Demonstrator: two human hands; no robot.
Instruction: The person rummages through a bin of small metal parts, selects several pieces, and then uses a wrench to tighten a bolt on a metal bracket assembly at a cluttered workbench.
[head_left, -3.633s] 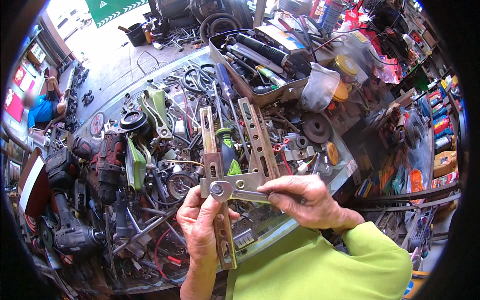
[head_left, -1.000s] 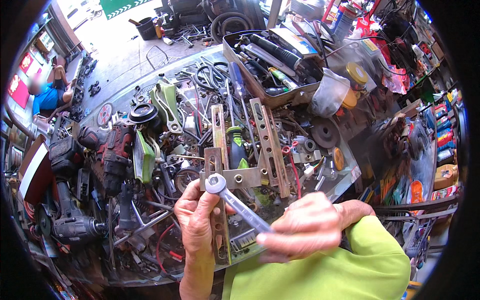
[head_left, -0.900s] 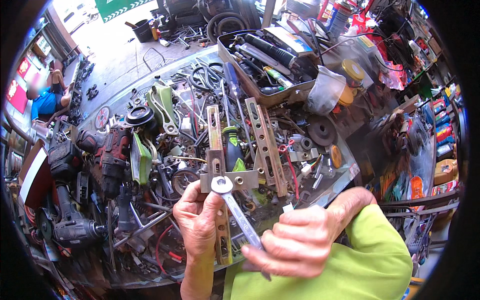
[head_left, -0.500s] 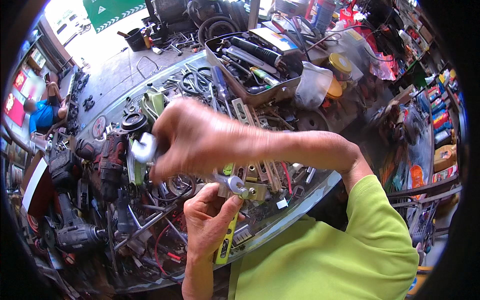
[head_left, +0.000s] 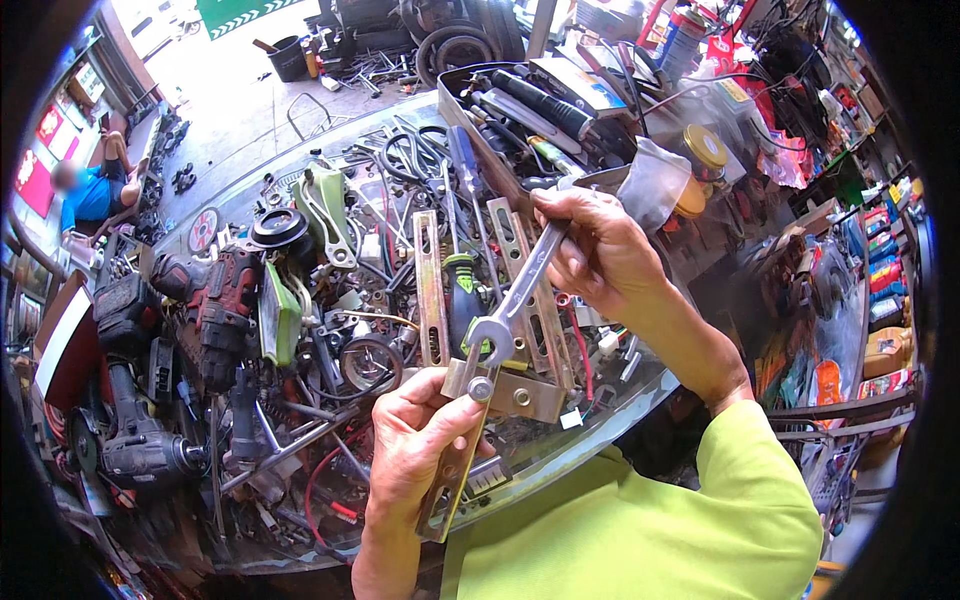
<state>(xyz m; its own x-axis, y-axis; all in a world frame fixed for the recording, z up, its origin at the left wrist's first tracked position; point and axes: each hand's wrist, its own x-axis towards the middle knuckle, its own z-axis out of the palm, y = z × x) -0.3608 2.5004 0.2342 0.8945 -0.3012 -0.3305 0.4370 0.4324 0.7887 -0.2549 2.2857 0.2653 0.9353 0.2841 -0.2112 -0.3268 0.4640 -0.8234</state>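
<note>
One cluttered glass tabletop (head_left: 572,440) spreads beneath a bracket of slotted, brassy metal bar and flat crosspiece (head_left: 457,480), held above the near edge by the left hand's (head_left: 412,440) grasping fingers. The right hand's (head_left: 603,252) fingers pinch a silver steel wrench (head_left: 527,285), open end near the bracket's small silver bolt (head_left: 481,388).

Wrench (head_left: 527,281): silver-grey. Below wrench: slotted bar (head_left: 448,490), dull brass; shirt (head_left: 640,510), lime green. Left of wrench: screwdriver handle (head_left: 464,300), black with bright green. Farther left: drill (head_left: 222,315), dark red and black.
</note>
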